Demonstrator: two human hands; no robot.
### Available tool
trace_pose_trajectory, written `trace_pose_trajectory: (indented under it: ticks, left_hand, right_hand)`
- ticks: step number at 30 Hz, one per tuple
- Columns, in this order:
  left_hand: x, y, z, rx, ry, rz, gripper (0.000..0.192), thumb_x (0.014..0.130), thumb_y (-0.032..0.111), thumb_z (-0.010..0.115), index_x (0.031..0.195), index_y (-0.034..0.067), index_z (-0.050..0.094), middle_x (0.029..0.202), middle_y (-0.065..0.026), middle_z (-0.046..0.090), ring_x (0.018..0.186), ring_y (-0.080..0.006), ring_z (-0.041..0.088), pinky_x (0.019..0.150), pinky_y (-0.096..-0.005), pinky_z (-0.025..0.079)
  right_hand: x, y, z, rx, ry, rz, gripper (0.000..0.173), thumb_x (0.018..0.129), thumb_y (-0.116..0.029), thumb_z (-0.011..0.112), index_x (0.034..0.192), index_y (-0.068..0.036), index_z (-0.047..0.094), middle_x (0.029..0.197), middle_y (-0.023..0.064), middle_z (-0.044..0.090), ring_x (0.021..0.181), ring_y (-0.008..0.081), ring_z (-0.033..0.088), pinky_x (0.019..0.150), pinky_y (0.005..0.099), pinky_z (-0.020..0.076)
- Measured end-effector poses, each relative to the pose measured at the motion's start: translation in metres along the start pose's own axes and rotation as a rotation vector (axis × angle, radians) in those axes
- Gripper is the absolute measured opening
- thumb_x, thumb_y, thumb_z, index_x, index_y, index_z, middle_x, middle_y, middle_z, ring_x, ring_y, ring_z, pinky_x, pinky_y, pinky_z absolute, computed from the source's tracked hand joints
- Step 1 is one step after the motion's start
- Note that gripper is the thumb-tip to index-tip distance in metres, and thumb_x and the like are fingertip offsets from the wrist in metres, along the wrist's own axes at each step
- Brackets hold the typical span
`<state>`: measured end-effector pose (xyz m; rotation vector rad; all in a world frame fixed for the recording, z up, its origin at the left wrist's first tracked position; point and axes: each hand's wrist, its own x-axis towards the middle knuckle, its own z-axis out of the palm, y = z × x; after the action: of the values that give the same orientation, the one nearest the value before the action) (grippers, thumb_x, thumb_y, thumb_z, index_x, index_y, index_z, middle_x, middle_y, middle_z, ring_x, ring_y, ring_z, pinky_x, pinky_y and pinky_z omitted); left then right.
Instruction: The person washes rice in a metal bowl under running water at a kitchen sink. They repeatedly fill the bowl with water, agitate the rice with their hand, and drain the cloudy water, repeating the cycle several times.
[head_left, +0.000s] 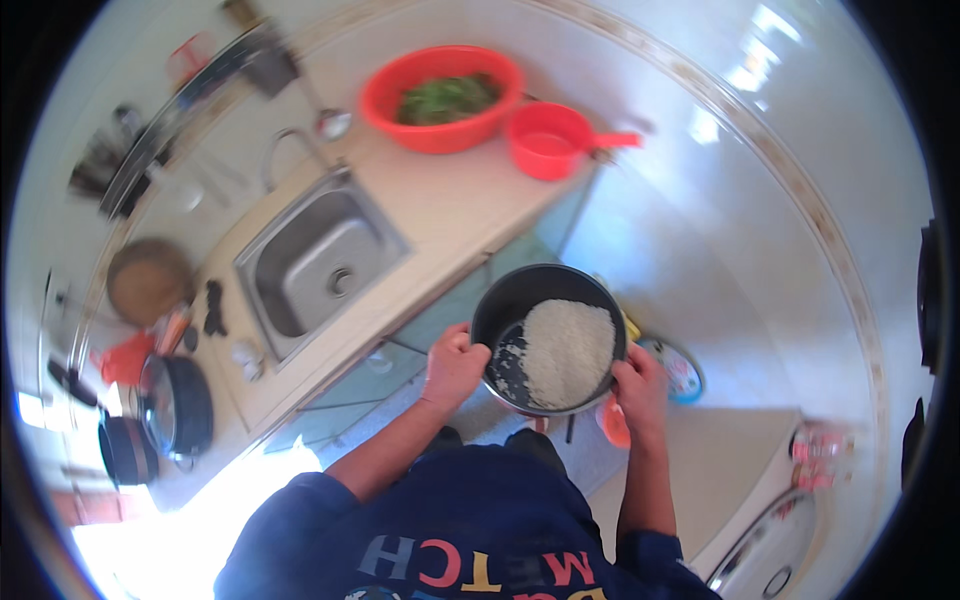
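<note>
Between my two hands is a dark round pot (499, 304) with white uncooked rice (571, 352) inside. The rice is heaped toward the pot's right side, and loose grains are scattered on the dark bottom at the left. My left hand (454, 365) grips the pot's left rim with the thumb on top. On the opposite side, my right hand (643, 382) holds the right edge. The pot hangs in front of my body, above the floor and to the right of the counter's front edge.
A stainless steel sink (304, 255) is set in the counter (442, 199). At the counter's far end stand a red basin (375, 97) with leafy greens (450, 99) and a red dipper (551, 142). A lidded pot (180, 405) sits at the left. Another worktop (720, 457) lies at the right.
</note>
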<state>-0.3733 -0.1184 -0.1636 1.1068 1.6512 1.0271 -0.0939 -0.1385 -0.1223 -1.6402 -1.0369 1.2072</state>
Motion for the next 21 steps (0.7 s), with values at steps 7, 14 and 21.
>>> trace_pose_trajectory:
  ticks: [7, 14, 21]
  left_hand:
    - [0.007, 0.002, -0.19, -0.117, 0.278, 0.126, 0.02, 0.076, 0.003, 0.063, 0.062, -0.004, 0.049, 0.125, -0.0194, 0.066, 0.1, -0.0274, 0.065, 0.086, -0.0333, 0.05]
    - [0.034, -0.026, -0.344, -0.047, 0.688, 0.157, 0.024, 0.076, 0.0, 0.062, 0.06, -0.001, 0.044, 0.125, -0.0226, 0.064, 0.101, -0.0286, 0.065, 0.089, -0.0357, 0.05]
    - [0.094, -0.082, -0.404, -0.098, 0.863, 0.002, 0.025, 0.076, 0.004, 0.064, 0.06, -0.002, 0.045, 0.122, -0.0208, 0.066, 0.1, -0.0306, 0.065, 0.09, -0.0365, 0.049]
  right_hand:
    - [-0.009, -0.075, 0.175, 0.187, -0.222, -0.047, 0.037, 0.089, 0.002, 0.059, 0.123, -0.004, 0.069, 0.074, -0.0056, 0.057, 0.058, 0.0025, 0.048, 0.052, 0.0197, 0.0381]
    - [0.032, -0.108, 0.367, 0.148, -0.564, -0.003, 0.022, 0.091, -0.004, 0.062, 0.111, -0.003, 0.071, 0.067, -0.003, 0.056, 0.05, 0.0059, 0.049, 0.044, 0.0214, 0.0356]
    - [0.089, -0.099, 0.496, 0.037, -0.71, 0.017, 0.012, 0.089, -0.012, 0.066, 0.096, -0.003, 0.07, 0.067, -0.0007, 0.058, 0.055, 0.0082, 0.053, 0.048, 0.0247, 0.039]
